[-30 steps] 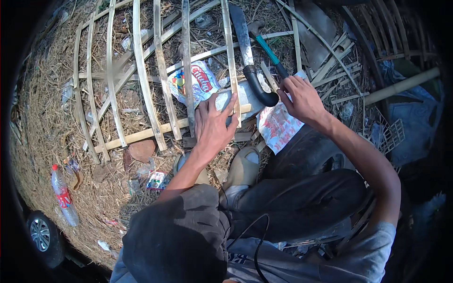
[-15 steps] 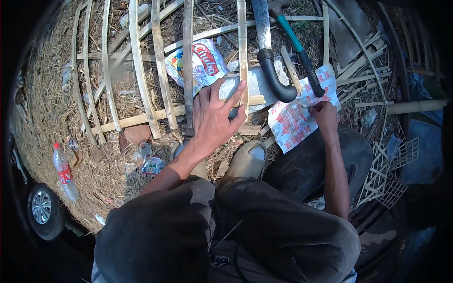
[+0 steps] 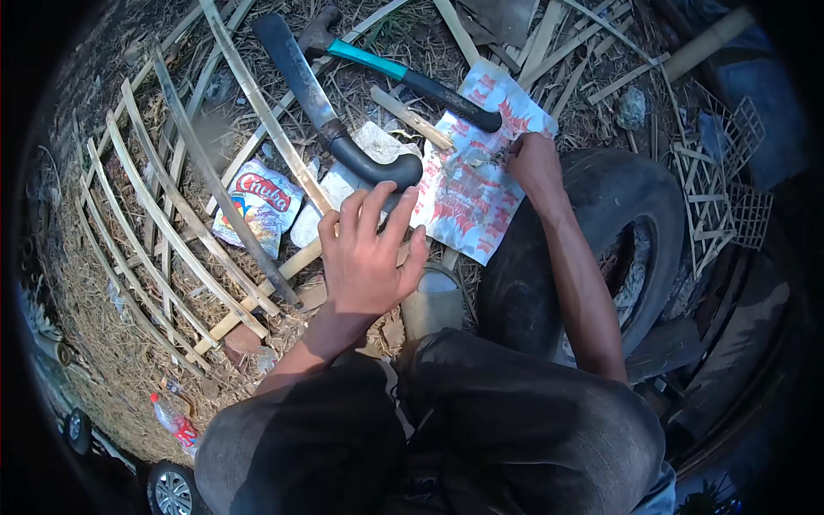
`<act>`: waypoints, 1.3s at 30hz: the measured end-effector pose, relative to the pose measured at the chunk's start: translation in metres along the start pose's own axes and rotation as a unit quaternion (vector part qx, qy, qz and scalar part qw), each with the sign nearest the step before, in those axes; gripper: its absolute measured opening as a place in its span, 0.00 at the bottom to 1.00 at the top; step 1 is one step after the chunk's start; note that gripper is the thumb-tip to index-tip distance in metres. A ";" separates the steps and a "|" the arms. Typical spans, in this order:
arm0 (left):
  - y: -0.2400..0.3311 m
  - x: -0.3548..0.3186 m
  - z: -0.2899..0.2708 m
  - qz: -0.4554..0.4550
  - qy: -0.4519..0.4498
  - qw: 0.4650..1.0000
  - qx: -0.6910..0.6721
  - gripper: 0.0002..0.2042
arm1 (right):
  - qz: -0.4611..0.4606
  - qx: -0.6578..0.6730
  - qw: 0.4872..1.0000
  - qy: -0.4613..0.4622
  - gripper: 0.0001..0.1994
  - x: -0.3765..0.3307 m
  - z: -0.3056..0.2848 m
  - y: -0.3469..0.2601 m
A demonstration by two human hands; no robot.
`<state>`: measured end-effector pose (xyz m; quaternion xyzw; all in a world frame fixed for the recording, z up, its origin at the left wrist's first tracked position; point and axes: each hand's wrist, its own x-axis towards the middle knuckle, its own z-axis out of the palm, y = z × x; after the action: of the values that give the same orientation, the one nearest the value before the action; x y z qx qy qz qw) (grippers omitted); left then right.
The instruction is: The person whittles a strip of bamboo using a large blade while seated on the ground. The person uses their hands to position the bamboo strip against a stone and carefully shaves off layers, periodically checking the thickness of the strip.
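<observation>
My left hand (image 3: 369, 253) is spread, its fingers at the near end of a long bamboo slat (image 3: 279, 142) where it meets a crosspiece (image 3: 300, 257); whether it presses on them I cannot tell. My right hand (image 3: 536, 167) is pinched at the right edge of a red-and-white printed sheet (image 3: 468, 202), beside small dark bits scattered on it. What its fingertips hold is hidden. Beyond my left hand lies a machete (image 3: 343, 150) with a black curved handle. A hammer (image 3: 403, 75) with a teal and black handle rests with its grip over the sheet.
More slats form a lattice (image 3: 172, 232) at left, over a colourful plastic packet (image 3: 260, 206). A tyre (image 3: 592, 240) lies by my right forearm. A short wood piece (image 3: 410, 116) touches the sheet. Bamboo offcuts (image 3: 549, 43) and woven lattice scraps (image 3: 704, 189) lie right; a plastic bottle (image 3: 174, 422) lies lower left.
My view has turned, so the slats and tools appear slanted and further left. My left hand stays spread by the slat; my right hand remains pinched over the sheet.
</observation>
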<state>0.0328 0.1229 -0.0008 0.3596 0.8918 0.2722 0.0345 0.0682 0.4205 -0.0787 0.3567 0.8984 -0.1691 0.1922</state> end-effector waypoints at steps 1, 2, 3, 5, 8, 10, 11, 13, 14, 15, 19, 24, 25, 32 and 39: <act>0.014 0.024 0.013 0.038 -0.050 0.998 -0.011 0.20 | 0.017 0.003 1.000 -0.007 0.10 -0.002 -0.005 0.004; 0.026 0.045 0.025 0.074 -0.099 0.992 -0.020 0.18 | 0.032 0.006 0.999 -0.016 0.10 -0.003 -0.008 0.006; 0.036 0.066 0.043 0.100 -0.107 0.989 -0.024 0.18 | 0.049 0.008 0.999 -0.015 0.10 -0.003 -0.008 0.014; 0.046 0.096 0.069 0.123 -0.156 0.979 0.053 0.14 | 0.073 -0.003 0.997 0.009 0.10 -0.003 -0.005 0.005; 0.055 0.133 0.098 0.143 -0.193 0.969 0.065 0.13 | 0.075 0.028 0.997 -0.003 0.10 -0.004 -0.015 0.001; 0.045 0.143 0.124 0.176 -0.170 0.967 0.076 0.10 | 0.082 0.055 0.995 -0.004 0.11 -0.006 -0.011 -0.002; 0.043 0.148 0.133 0.163 -0.207 0.962 0.065 0.08 | 0.090 0.062 0.994 -0.008 0.11 -0.005 -0.010 -0.002; 0.042 0.159 0.145 0.146 -0.261 0.953 0.040 0.07 | 0.092 0.078 0.993 -0.011 0.11 -0.006 -0.011 -0.001; 0.041 0.161 0.148 0.149 -0.268 0.951 0.049 0.07 | 0.091 0.082 0.992 -0.010 0.11 -0.006 -0.013 -0.001; 0.046 0.164 0.151 0.123 -0.281 0.950 0.059 0.07 | 0.095 0.087 0.992 -0.013 0.11 -0.006 -0.014 0.001; 0.059 0.164 0.146 0.065 -0.294 0.953 0.048 0.09 | 0.117 0.120 0.986 -0.014 0.10 -0.006 -0.015 0.002; 0.053 0.156 0.142 0.046 -0.309 0.950 0.027 0.11 | 0.102 0.110 0.989 -0.002 0.11 -0.003 -0.010 -0.003; 0.050 0.155 0.139 0.042 -0.298 0.954 0.008 0.11 | 0.107 0.107 0.989 -0.006 0.11 -0.003 -0.010 -0.003; 0.030 0.163 0.088 0.007 -0.228 0.967 -0.116 0.13 | 0.110 0.098 0.988 -0.053 0.11 -0.008 -0.003 0.008; 0.003 0.144 0.046 -0.062 -0.161 0.975 -0.139 0.14 | 0.128 0.174 0.974 -0.066 0.12 -0.004 -0.019 0.029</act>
<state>-0.0597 0.2408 -0.0193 0.3342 0.8487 0.3292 0.2443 0.0870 0.4463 -0.0645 0.4852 0.7871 -0.3202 0.2063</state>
